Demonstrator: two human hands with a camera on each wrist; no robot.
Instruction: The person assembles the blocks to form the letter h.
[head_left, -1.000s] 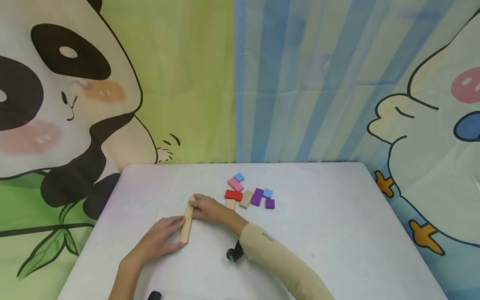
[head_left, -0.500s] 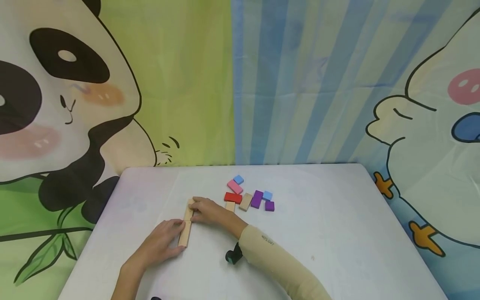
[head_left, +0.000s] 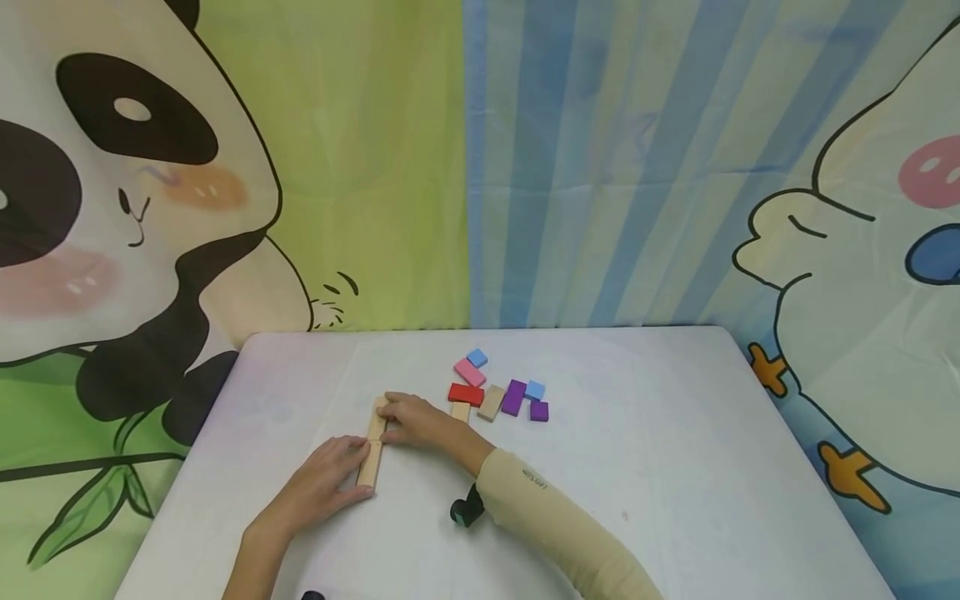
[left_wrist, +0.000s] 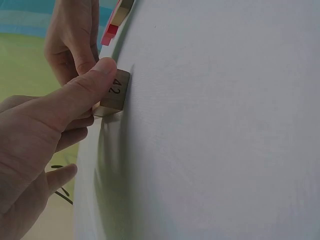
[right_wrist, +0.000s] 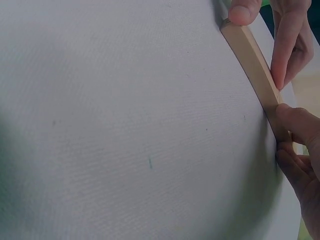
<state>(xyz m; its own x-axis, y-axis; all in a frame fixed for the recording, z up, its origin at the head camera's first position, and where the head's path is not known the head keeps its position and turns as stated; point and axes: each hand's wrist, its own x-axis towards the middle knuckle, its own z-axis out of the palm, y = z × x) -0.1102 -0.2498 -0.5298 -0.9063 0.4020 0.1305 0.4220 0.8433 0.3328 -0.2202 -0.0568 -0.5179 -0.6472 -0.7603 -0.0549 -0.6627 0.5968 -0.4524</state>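
Two plain wooden blocks lie end to end in a line on the white table. My left hand (head_left: 322,483) pinches the near wooden block (head_left: 370,463), its thumb at the near end and fingertips by the joint. In the left wrist view this wooden block (left_wrist: 120,87) shows the number 42 on its end, partly under the thumb. My right hand (head_left: 420,425) grips the far wooden block (head_left: 378,423) from the right, fingers at its far end and thumb close to the joint. In the right wrist view, the blocks' side (right_wrist: 250,55) forms one long strip.
Right of the hands lie a red block (head_left: 467,395), a pink block (head_left: 470,372), blue blocks (head_left: 534,390), purple blocks (head_left: 513,397) and a tan block (head_left: 491,403). Another wooden block (head_left: 461,411) is partly behind the right wrist. A black device (head_left: 467,507) sits under the right forearm.
The head view has shifted slightly. Both hands stay on the same two wooden blocks, with no clear movement of the blocks.
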